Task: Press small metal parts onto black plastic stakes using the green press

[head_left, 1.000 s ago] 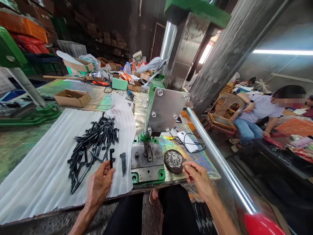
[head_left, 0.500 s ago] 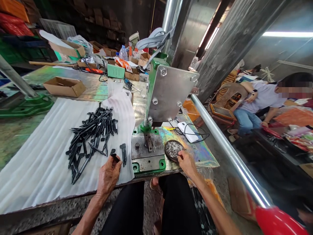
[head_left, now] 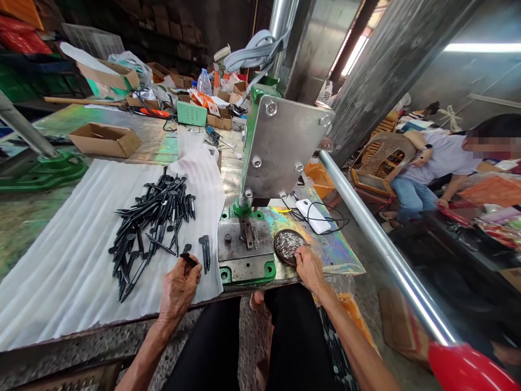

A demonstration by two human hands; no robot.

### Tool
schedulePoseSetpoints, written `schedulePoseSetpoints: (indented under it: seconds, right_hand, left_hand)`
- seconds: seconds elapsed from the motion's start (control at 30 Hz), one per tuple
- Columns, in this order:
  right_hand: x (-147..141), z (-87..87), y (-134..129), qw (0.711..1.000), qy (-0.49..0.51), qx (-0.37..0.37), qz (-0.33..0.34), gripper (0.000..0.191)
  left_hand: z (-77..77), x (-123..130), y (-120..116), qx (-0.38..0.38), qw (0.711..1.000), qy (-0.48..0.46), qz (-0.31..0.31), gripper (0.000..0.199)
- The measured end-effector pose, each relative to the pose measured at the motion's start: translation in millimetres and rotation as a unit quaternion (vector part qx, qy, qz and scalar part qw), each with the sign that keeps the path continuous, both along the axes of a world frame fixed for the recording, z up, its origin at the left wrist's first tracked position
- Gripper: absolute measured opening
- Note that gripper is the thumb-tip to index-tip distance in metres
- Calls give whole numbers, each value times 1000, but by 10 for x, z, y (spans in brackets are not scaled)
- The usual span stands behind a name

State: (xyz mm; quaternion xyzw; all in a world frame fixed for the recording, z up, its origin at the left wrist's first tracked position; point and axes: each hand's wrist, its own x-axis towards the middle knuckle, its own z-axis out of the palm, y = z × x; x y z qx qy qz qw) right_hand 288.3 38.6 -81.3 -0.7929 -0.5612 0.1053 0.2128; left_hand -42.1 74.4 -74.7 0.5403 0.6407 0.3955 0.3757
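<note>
My left hand (head_left: 181, 282) is closed on a black plastic stake (head_left: 189, 259) over the white foam sheet (head_left: 81, 244). Just right of it, a couple of black stakes (head_left: 205, 254) lie side by side, and a large pile of them (head_left: 157, 217) spreads behind and to the left. My right hand (head_left: 309, 266) pinches at the near right edge of a round dark dish (head_left: 288, 245) full of small silvery metal pieces; what its fingertips hold is hidden. Between my hands stands the green hand press (head_left: 290, 152), with a steel block (head_left: 232, 244) on its base.
The press's long lever (head_left: 386, 244) with a red knob (head_left: 468, 364) slants down on the right. A white device (head_left: 312, 216) with a black cable lies behind the dish. An open cardboard box (head_left: 105, 140) is at the back left. A person (head_left: 439, 157) sits far right.
Little differs: the view has shifted slightly. My left hand remains around the stake, and my right hand stays at the dish's edge.
</note>
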Motion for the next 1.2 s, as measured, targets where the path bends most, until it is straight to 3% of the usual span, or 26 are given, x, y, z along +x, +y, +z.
schedulePoseSetpoints:
  seconds: [0.2, 0.37, 0.53, 0.73, 0.83, 0.97, 1.1, 1.2]
  right_hand:
    - [121, 6, 15, 986, 166, 19, -27, 13]
    - [167, 51, -3, 946, 319, 21, -51, 19]
    - [197, 89, 20, 896, 437, 15, -77, 24]
    - [132, 159, 1, 855, 507, 55, -93, 26]
    - [-46, 258, -55, 838, 532, 88, -86, 31]
    - [-497, 515, -189, 812, 573, 106, -44, 31]
    - [-1008, 780, -367, 788, 606, 111, 2, 30]
    - [-1268, 880, -466, 775, 619, 124, 17, 31]
  left_hand:
    - [-130, -26, 32, -27, 995, -93, 19, 32]
    - [-88, -18, 53, -39, 985, -161, 45, 36]
    - [71, -32, 47, -28, 975, -209, 65, 41]
    - [423, 136, -74, -28, 956, -289, 41, 42]
    - [598, 322, -180, -62, 933, -355, 22, 42]
    - [739, 586, -327, -118, 889, -441, -11, 40]
    - [770, 779, -437, -153, 841, -518, -30, 40]
    - [749, 854, -493, -171, 805, -567, -32, 39]
